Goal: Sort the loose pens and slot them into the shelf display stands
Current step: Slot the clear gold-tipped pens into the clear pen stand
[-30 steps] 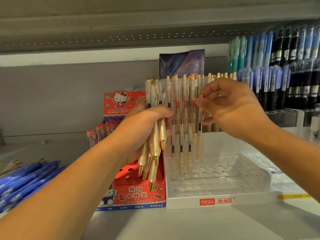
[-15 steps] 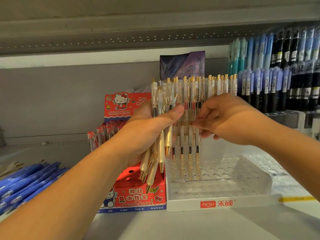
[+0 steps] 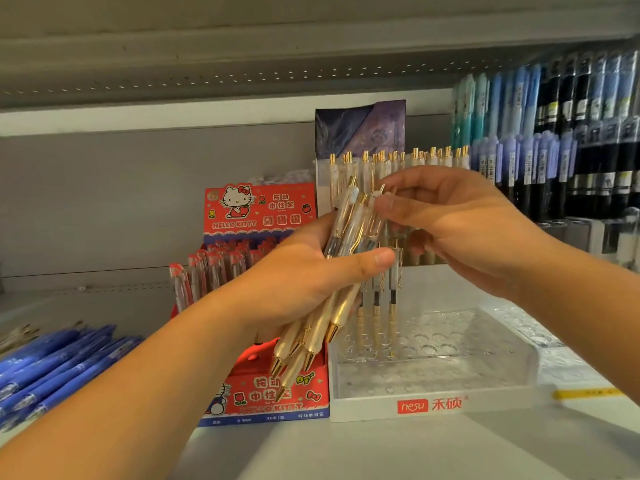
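head view: at the centre of the frame the left hand (image 3: 294,282) is clenched around a bundle of pens (image 3: 341,310), gold tips pointing down-left. the right hand (image 3: 460,230), centre right, pinches the top end of one pen in that bundle. just below, a clear stand (image 3: 485,375) holds a few slotted pens (image 3: 376,317) upright. a red hello kitty box (image 3: 259,209) stands left of it.

Bare left grip (image 3: 304,282), bare right grip (image 3: 460,230)
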The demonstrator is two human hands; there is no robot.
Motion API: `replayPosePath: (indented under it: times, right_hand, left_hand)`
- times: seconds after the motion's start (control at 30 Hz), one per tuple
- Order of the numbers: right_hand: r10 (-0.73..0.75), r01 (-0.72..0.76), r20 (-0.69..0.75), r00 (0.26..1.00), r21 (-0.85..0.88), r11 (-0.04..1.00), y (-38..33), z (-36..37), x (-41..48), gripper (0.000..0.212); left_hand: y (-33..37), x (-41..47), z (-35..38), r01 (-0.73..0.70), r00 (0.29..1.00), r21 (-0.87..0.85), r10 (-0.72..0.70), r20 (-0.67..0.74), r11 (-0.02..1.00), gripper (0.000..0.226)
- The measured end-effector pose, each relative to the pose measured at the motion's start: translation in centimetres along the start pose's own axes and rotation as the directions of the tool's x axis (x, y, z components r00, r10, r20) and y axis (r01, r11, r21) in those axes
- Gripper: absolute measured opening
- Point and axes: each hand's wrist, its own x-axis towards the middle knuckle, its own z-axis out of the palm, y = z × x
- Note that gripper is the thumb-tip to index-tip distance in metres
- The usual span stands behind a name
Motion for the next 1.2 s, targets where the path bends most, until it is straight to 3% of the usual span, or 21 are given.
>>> replayPosePath:
  times: [0.2,0.33,0.5,0.67,0.8,1.03,1.2]
  right_hand:
    - [0.023,-0.016,-0.025,0.999,0.243,0.97,0.0,-1.0,0.6,0.049]
    - [0.063,-0.036,-0.065,0.996,0.353,0.935,-0.1,-1.5,1.0,0.034]
    - [0.008,-0.005,-0.029,1.0,0.101,0.995,-0.8,-1.9,0.9,0.031]
    - [-0.05,0.004,-0.176,0.983,-0.252,0.968,-0.5,-1.6,0.9,0.033]
    - [-0.051,-0.021,-0.225,0.973,-0.309,0.951,-0.5,-1.3,1.0,0.033]
    - [-0.014,-0.058,-0.218,0.976,-0.32,0.945,-0.2,-1.3,1.2,0.034]
    - [0.044,-0.102,-0.166,0.985,-0.361,0.927,-0.1,-1.5,1.2,0.027]
  left_hand:
    - [0.1,0.1,-0.2,0.013,0.994,-0.127,-0.027,-0.105,0.992,0.033]
    - [0.0,0.3,-0.3,0.009,0.987,-0.269,-0.052,-0.153,0.963,0.018]
    - [0.0,0.4,-0.2,-0.039,0.977,-0.308,-0.029,-0.213,0.951,0.009]
    - [-0.2,0.5,-0.4,-0.048,0.98,-0.309,-0.015,-0.199,0.95,0.011]
    - [-0.8,0.9,-0.9,-0.069,0.977,-0.142,0.038,-0.211,0.987,0.018]
    - [-1.3,1.3,-1.1,-0.087,0.973,-0.133,0.056,-0.225,0.987,0.037]
    - [-1.1,1.4,-0.9,-0.09,0.979,-0.357,0.017,-0.201,0.93,0.026]
